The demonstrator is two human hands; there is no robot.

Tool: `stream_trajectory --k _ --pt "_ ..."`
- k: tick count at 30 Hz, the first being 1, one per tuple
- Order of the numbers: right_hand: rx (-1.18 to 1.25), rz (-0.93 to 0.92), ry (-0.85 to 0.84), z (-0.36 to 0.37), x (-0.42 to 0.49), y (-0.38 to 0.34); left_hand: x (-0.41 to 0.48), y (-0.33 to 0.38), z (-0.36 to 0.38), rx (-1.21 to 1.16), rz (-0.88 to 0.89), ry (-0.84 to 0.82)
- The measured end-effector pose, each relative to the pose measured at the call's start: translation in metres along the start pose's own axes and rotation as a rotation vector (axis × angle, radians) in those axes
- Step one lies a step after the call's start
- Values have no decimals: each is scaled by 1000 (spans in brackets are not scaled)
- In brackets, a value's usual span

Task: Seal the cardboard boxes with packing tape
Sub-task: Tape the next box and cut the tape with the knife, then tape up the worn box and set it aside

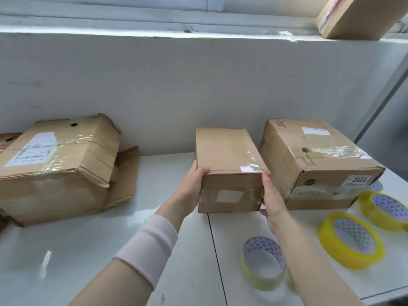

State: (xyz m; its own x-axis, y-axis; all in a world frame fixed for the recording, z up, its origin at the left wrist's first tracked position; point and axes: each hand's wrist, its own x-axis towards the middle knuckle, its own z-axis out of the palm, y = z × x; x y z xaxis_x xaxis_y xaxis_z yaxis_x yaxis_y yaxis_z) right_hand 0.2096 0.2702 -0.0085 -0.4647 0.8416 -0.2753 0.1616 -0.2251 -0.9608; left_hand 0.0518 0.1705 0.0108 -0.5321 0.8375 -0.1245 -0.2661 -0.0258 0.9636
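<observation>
Left hand [194, 184] and right hand [272, 199] are clamping the near end of the small cardboard box [229, 155], which is sitting mid-desk [88, 250] toward the far edge, just beside the bigger taped box [320, 160]. Risks: the right forearm knocking the near-empty tape roll [263, 266] off the near edge, or the box snagging its neighbour.

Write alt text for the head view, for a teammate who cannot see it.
A left hand and right hand grip a small cardboard box by its sides at a white table. A crushed box sits to its left, a larger box close on its right, and yellow tape rolls lie at the near right.
</observation>
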Motion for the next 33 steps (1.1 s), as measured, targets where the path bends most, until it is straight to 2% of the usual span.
stream_trajectory --k 4,8,15,19,21,24,26,29,33 --pt "-16 1 12 -9 32 10 29 -17 8 33 -22 29" --pt "89 51 57 -11 51 1 48 -13 17 96 -70 90" --pt "104 114 125 -9 53 -11 47 -7 22 200 -93 108" --pt "-91 72 180 2 31 -18 31 5 16 351 -62 129" --pt "-307 17 259 14 11 -19 18 14 5 590 11 119" --pt "-597 -129 333 47 -27 -18 -8 34 -31 1280 241 184" --pt "-765 -266 303 79 -49 -16 -26 50 -63 1593 397 216" --pt "-1030 -425 194 133 -71 -17 -57 77 -116 1883 474 270" --pt "-1339 -683 77 204 -90 -26 -101 113 -194 2072 431 374"
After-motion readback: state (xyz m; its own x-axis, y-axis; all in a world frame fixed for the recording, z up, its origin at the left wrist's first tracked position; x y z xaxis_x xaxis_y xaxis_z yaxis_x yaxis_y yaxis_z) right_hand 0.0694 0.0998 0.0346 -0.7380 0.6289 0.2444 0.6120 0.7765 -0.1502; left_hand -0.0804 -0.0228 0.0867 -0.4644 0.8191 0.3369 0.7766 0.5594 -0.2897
